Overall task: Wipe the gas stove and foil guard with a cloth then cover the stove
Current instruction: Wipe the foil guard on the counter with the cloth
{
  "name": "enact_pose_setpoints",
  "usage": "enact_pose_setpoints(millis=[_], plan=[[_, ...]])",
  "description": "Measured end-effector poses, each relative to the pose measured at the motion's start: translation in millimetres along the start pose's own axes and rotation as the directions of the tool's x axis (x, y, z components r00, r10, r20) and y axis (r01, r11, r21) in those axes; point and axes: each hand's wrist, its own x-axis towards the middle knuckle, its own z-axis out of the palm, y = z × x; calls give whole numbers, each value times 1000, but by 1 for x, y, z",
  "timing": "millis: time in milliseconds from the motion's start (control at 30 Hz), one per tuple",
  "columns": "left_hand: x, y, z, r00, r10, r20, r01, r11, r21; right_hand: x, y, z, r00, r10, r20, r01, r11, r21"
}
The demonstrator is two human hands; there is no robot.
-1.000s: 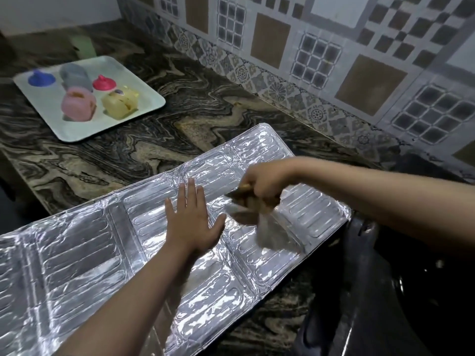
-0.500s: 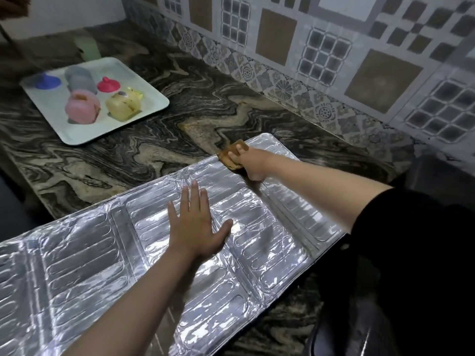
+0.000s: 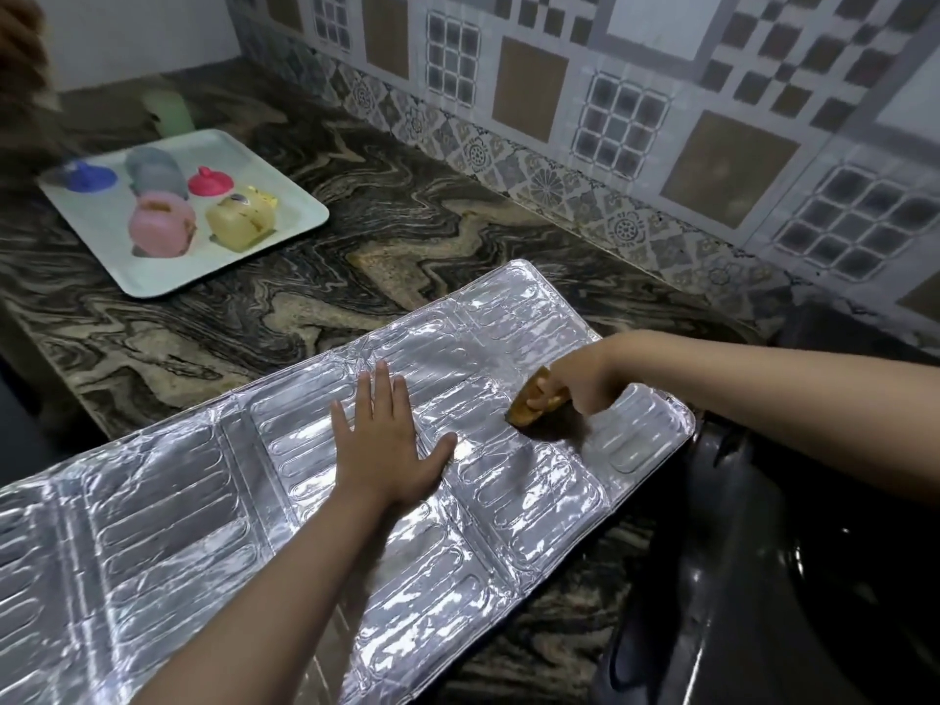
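Observation:
The silver foil guard lies unfolded flat across the marble counter, running from lower left to middle right. My left hand presses flat on its middle panel, fingers straight and spread. My right hand grips a bunched brown-yellow cloth and holds it down on the guard's right panel. The black stove sits at the lower right, dark and only partly in view, just past the guard's right end.
A pale tray with several small coloured containers and lids stands at the back left of the marble counter. A light green cup is behind it. The tiled wall runs along the back.
My right hand with the cloth has swept from the guard's far edge back toward me and to the right. Earlier still it held the cloth lifted above the foil. My left hand has stayed pressed in place.

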Motion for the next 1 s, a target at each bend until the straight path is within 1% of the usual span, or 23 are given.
enact_pose_setpoints(millis=[100, 167, 200, 233, 300, 367, 433, 467, 533, 567, 633, 700, 767, 867, 933, 1000], plan=[[0, 0, 0, 1000, 5, 0, -5, 1000, -4, -13, 5, 4, 996, 38, 82, -46, 994, 98], [-1, 0, -1, 1000, 7, -2, -7, 1000, -13, -23, 3, -3, 991, 25, 131, -45, 988, 146], [-1, 0, -1, 1000, 8, -2, -9, 1000, -15, -27, 2, -8, 991, 17, 129, -39, 985, 170], [-1, 0, -1, 1000, 10, -3, -10, 1000, -15, -29, 0, -16, 995, 11, 97, -29, 982, 188], [-1, 0, -2, 1000, 9, -2, -9, 1000, -14, -26, -6, -36, 999, -3, -42, 13, 970, 242], [0, 1, -1, 1000, 9, 3, -9, 1000, -4, -17, -17, -57, 968, -5, -251, 78, 957, 280], [0, 0, 0, 1000, 2, 1, -2, 1000, 9, -4, -36, -75, 886, -28, -464, 144, 966, 216], [0, 0, 0, 1000, -1, -6, 1, 1000, 11, 3, -48, -81, 838, -52, -543, 170, 971, 170], [0, 1, -1, 1000, -9, -8, 9, 1000, 11, 23, -71, -84, 761, -134, -634, 228, 971, 69], [0, 1, -1, 1000, -12, -4, 12, 1000, 17, 33, -81, -82, 749, -182, -637, 255, 967, 25], [0, 2, -1, 1000, -21, 2, 21, 999, 35, 50, -92, -75, 786, -236, -571, 270, 963, -25], [1, 2, -2, 1000, -18, 1, 18, 999, 42, 62, -90, -71, 819, -240, -521, 248, 967, -54], [1, 1, -1, 1000, -11, -1, 11, 999, 35, 71, -76, -71, 828, -211, -519, 219, 975, -47], [0, 0, 0, 1000, -1, -1, 1, 1000, 30, 77, -42, -69, 848, -109, -518, 126, 992, -3], [0, 0, -1, 1000, -3, 2, 3, 999, 37, 74, -20, -67, 864, -66, -499, 63, 998, -22], [0, 0, -1, 1000, -4, 7, 4, 1000, 30, 68, -5, -64, 870, -32, -491, -8, 997, -80]])
